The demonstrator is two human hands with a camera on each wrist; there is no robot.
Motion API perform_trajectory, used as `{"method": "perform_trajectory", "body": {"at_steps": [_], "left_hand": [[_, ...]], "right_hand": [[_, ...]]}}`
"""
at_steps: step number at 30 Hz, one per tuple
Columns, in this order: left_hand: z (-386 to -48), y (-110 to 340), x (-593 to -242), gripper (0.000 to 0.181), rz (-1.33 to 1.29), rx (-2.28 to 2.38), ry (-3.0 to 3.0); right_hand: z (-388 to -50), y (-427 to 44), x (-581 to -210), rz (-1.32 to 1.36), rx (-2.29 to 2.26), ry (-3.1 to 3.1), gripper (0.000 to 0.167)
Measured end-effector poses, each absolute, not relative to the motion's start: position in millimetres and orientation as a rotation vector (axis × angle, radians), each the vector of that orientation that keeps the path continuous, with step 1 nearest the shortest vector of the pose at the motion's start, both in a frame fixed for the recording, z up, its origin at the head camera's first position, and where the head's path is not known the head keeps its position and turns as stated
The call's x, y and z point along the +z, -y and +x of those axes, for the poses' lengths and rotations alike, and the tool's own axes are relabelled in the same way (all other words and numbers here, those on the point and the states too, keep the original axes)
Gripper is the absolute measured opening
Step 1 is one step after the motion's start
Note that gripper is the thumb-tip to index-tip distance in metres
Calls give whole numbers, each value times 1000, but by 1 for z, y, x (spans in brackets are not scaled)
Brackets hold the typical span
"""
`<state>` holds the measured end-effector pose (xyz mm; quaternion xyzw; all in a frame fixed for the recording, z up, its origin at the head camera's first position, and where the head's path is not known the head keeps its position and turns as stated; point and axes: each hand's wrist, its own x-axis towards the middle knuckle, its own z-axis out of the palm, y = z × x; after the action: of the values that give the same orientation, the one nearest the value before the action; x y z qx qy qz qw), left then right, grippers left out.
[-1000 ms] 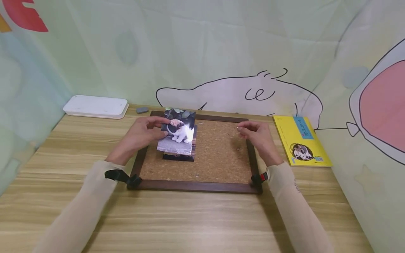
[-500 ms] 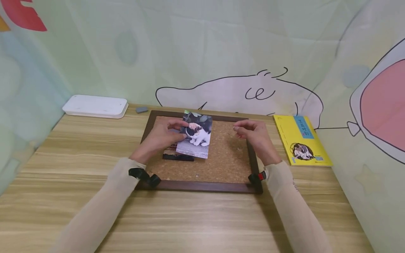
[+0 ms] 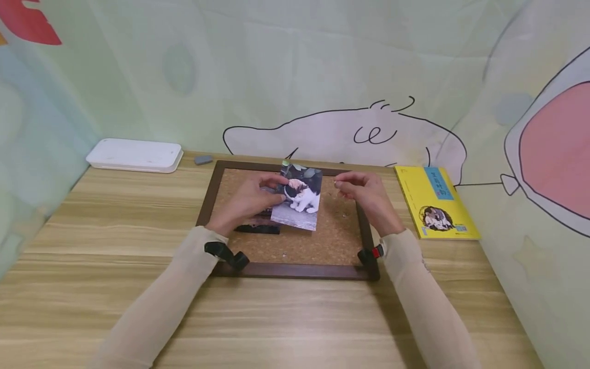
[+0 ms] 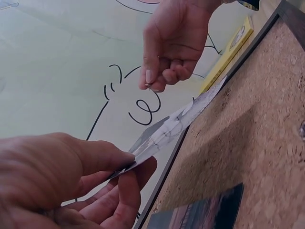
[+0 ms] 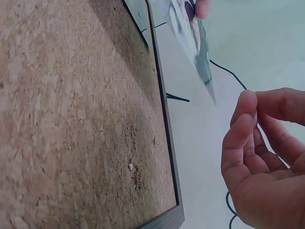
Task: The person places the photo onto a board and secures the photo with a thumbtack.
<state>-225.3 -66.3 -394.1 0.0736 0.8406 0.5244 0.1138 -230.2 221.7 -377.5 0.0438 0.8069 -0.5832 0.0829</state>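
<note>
My left hand (image 3: 249,200) pinches a cat photo (image 3: 301,202) by its left edge between thumb and fingers. The photo is held above the framed corkboard (image 3: 322,248), apart from its surface, as the left wrist view shows. Right of the photo, my right hand (image 3: 369,197) hovers over the board's right part, thumb and forefinger pressed together. A tiny shiny pushpin (image 4: 148,86) shows at those fingertips in the left wrist view; its exact shape is too small to tell. Another photo (image 3: 258,227), dark along its lower edge, lies on the cork, partly covered by the left hand and cat photo.
Small shiny pins (image 3: 284,254) dot the cork. A yellow book (image 3: 438,205) lies right of the board. At the back left are a white case (image 3: 134,155) and a grey eraser-like block (image 3: 203,160). A printed cloth hangs behind the table (image 3: 295,318).
My left hand has carried the cat photo rightward, off the spot above the other photo and toward the board's middle. My right hand has shifted slightly left, so the hands are closer together.
</note>
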Motion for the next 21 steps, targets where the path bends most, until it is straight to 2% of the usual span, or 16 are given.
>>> {"method": "perform_trajectory", "body": {"at_steps": [11,21], "left_hand": [[-221,42,-400,41,211,1598,-2421],[-218,29,-411,40,231,1536,-2471]], "right_hand": [[-234,-219,-377,144,-1729,-2412,23],[-234,-218,-376,141,-1736,-2397,26]]}}
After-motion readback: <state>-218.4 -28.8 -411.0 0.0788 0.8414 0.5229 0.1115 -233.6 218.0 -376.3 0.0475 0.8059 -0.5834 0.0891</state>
